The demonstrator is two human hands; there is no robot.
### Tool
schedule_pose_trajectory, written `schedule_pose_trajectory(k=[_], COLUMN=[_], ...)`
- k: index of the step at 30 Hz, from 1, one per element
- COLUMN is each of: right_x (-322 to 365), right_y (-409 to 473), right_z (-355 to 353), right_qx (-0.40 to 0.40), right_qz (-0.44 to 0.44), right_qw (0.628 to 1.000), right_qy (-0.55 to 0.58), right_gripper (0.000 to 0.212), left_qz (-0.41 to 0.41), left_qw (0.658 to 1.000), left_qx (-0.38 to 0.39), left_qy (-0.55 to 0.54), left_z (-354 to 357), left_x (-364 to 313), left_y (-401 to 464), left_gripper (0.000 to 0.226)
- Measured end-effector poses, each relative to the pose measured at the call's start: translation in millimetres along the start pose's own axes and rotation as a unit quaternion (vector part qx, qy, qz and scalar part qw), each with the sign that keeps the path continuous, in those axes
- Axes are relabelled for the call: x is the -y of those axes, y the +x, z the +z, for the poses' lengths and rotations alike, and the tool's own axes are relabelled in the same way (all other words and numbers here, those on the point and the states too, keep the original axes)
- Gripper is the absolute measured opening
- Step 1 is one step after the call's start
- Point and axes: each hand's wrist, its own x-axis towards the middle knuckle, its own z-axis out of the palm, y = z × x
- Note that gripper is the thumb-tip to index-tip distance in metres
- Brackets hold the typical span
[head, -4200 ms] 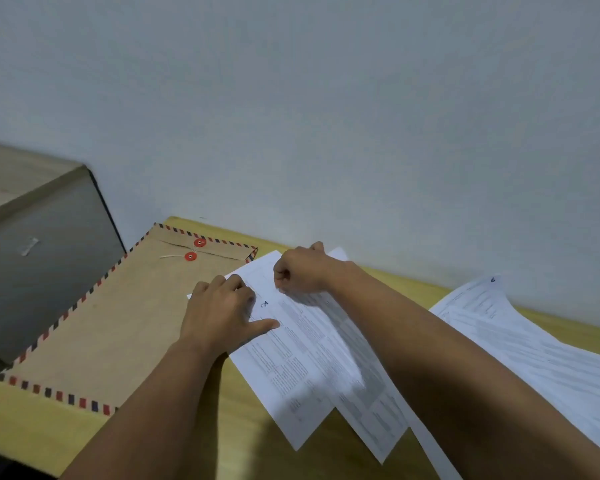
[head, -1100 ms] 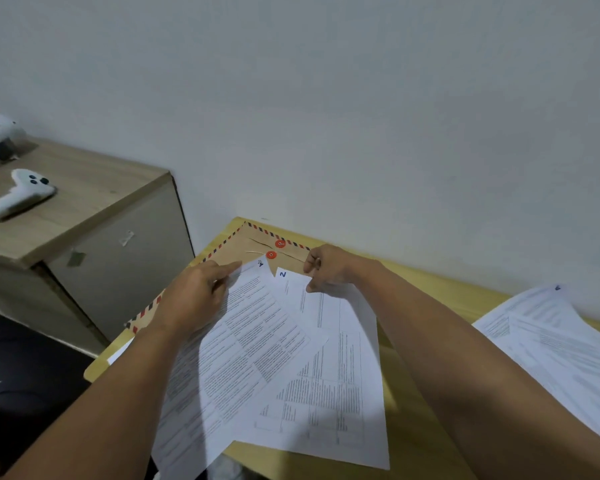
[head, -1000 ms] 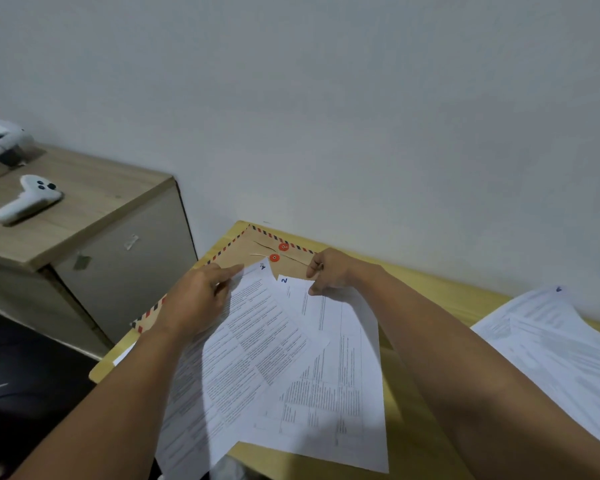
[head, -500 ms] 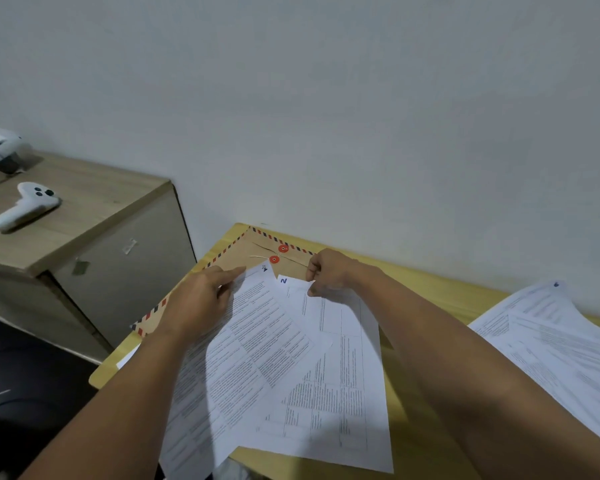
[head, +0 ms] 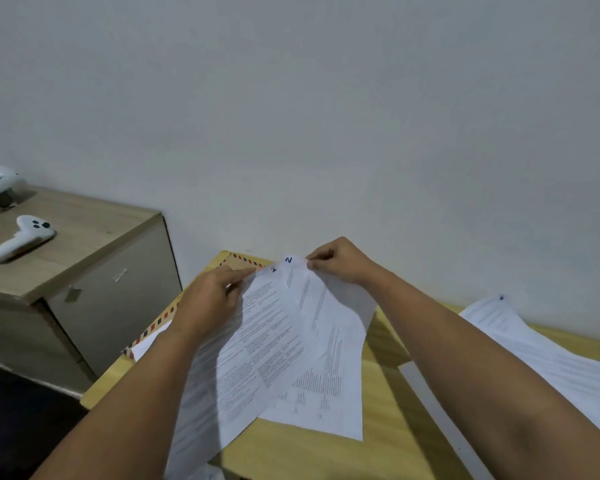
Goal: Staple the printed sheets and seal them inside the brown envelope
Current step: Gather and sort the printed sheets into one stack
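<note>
Two printed sheets (head: 291, 341), numbered by hand at their top corners, are lifted off the desk (head: 378, 445) and fanned apart near its back left corner. The right hand (head: 340, 261) pinches the top edge of the sheet marked 2, while the left hand (head: 212, 299) grips the top of the overlapping sheet beside it, thumb under and fingers over. The step looks like gathering and squaring the pages ahead of stapling; none appears fastened yet. The envelope (head: 153, 330) lies flat beneath them along the desk's left edge, only its striped border and far corner showing. More sheets (head: 534, 348) lie spread toward the right edge. No stapler is in view, so the next move likely calls for aligning the top corners, collecting the remaining pages and finding the stapler. A cabinet (head: 84, 271) stands left of the desk, a white controller (head: 21, 237) on its top.
</note>
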Motion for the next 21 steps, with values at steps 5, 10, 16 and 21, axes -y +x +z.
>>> schedule_pose_trajectory(k=[5,10,16,21], right_x=[18,26,33,32], right_y=[-50,-98,-149,-171], right_z=[-50,-80,-98,-109], right_qx=[-0.086,-0.132,-0.163,-0.195], right_qz=[-0.013,0.023,0.024,-0.002], right_qw=[0.992,0.97,0.947,0.947], right_qy=[0.087,0.203,0.277,0.257], right_gripper=[0.015,0.021,0.021,0.016], left_qz=[0.043,0.05,0.06,0.057], left_qw=[0.996,0.987,0.985,0.985], left_qx=[-0.029,-0.036,-0.033,-0.034], left_qy=[-0.07,-0.145,-0.16,-0.156], left_z=[-4,4,23,29], left_x=[-63,-123,-174,-202], left_y=[20,28,27,22], left_gripper=[0.038,0.038,0.038,0.037])
